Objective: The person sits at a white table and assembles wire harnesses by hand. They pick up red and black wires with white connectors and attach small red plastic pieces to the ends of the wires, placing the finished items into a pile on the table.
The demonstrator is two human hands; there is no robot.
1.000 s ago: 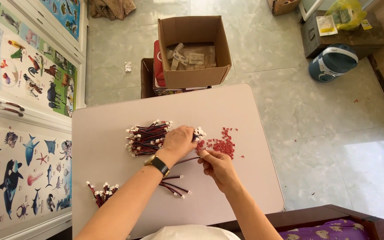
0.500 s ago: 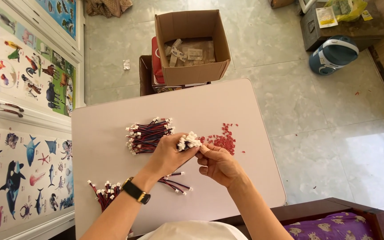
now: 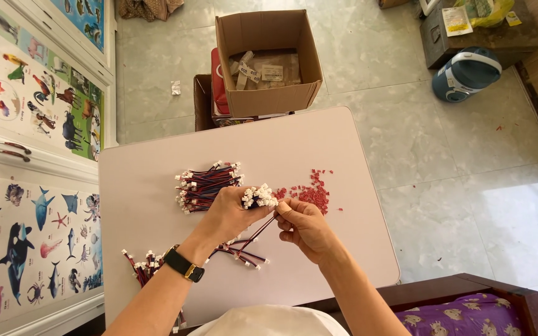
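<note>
White bench below. Cardboard box beyond far edge, packets and paper slips inside. Red-black wire bundle flat at centre, long axis left-right. Left hand clamped on wire bunch, white connectors up-right, leads trailing down-left. Right hand pinching at connectors, beside red pieces.

Pale pinkish counter filling mid-frame, bundle of red-and-black wire leads left of centre, scatter of small red pieces to its right, more leads at lower left, loose leads near centre bottom
</note>
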